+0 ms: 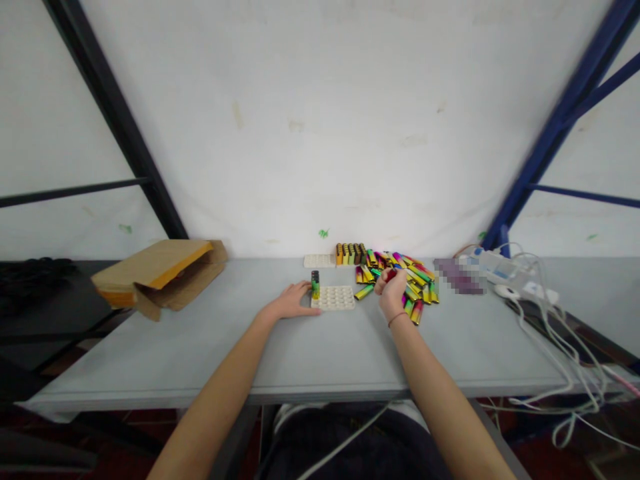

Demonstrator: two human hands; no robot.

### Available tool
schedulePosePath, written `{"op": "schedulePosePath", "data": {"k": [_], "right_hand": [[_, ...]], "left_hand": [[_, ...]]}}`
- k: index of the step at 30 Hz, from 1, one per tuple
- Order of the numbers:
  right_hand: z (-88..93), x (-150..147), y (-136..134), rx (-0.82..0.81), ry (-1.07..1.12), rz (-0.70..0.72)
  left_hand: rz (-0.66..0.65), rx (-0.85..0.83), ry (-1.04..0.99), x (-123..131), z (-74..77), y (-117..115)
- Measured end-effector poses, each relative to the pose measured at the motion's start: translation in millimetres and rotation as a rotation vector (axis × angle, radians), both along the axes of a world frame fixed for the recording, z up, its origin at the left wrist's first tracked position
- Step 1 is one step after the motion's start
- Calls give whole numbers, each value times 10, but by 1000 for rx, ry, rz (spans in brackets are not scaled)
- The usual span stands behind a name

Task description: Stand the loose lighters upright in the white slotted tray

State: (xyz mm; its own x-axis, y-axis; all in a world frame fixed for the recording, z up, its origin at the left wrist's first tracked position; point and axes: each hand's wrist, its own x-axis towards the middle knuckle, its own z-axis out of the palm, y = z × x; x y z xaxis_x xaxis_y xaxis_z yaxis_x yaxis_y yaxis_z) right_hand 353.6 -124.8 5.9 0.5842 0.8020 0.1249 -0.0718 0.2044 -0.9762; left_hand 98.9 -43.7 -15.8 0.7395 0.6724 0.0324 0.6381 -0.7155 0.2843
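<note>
A white tray with rows of round pockets (pixel 336 299) lies on the table in front of me. Two lighters with dark tops (pixel 315 285), green to yellow in colour, stand upright at its left end. My left hand (pixel 293 301) grips that end, thumb along the near edge and fingers beside the standing lighters. Over a loose pile of shiny multicoloured lighters (pixel 417 283), my right hand (pixel 393 290) is closed around a reddish lighter (pixel 391 274), mostly hidden by the fingers.
Behind the tray, a second white tray (pixel 319 261) has rows of upright lighters (pixel 351 253) at its right. An open cardboard box (pixel 160 270) lies at left. White cables (pixel 550 333), a power strip (pixel 500 267) and a mouse (pixel 507 291) crowd the right side.
</note>
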Motion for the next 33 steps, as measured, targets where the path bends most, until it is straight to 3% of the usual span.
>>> {"op": "schedulePosePath", "data": {"k": [3,8,11,20,24,33], "right_hand": [[-8,-56,16,23,124,46],[-12,-211,-44,18,-244,392],[0,-279,-95,125,-437,484],[-156,-552,-69,280,-701,353],[-227,-691,-87,279,-798,394],[-236,-797,-108,200,-1098,293]], "left_hand": [[0,-11,-9,-1,5,-10],[25,-22,12,-4,-9,-4],[31,-16,10,0,-14,-8],[7,21,-31,12,-34,-1],[-13,24,-52,6,-58,18],[-43,23,-79,-3,-77,27]]}}
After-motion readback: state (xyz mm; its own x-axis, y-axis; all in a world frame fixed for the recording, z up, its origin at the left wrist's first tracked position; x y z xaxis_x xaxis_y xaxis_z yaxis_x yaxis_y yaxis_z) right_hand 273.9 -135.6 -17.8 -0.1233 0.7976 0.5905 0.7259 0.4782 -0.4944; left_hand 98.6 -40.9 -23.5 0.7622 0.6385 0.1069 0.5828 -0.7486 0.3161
